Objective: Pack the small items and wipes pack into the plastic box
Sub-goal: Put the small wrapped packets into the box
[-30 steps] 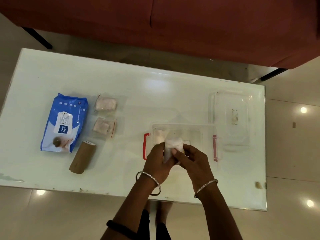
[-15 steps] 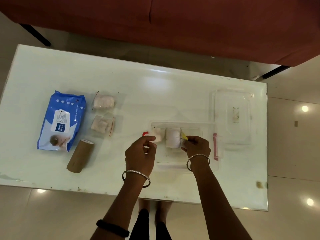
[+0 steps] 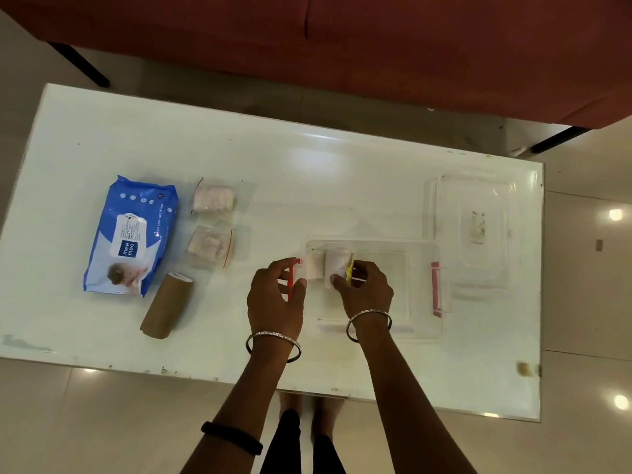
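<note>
A clear plastic box (image 3: 422, 285) with red side latches stands near the table's front. Inside its left end lie two small white packets, one (image 3: 314, 265) at the wall and one (image 3: 337, 263) with a yellow edge beside it. My right hand (image 3: 364, 290) is inside the box, fingers pinched on the yellow-edged packet. My left hand (image 3: 275, 295) rests at the box's left red latch, fingers loosely curled, holding nothing. Left on the table lie a blue wipes pack (image 3: 131, 234), two small zip bags (image 3: 212, 199) (image 3: 208, 246) and a brown roll (image 3: 167, 304).
The box's clear lid (image 3: 472, 230) lies at the table's right, behind the box. The white table (image 3: 307, 172) ends close to me and at the right. A dark red sofa (image 3: 376, 46) stands behind the table. My legs show below the front edge.
Both hands held the white packet above the box's front; now the right hand has set it inside the left end, and the left hand has let go and moved to the left latch.
</note>
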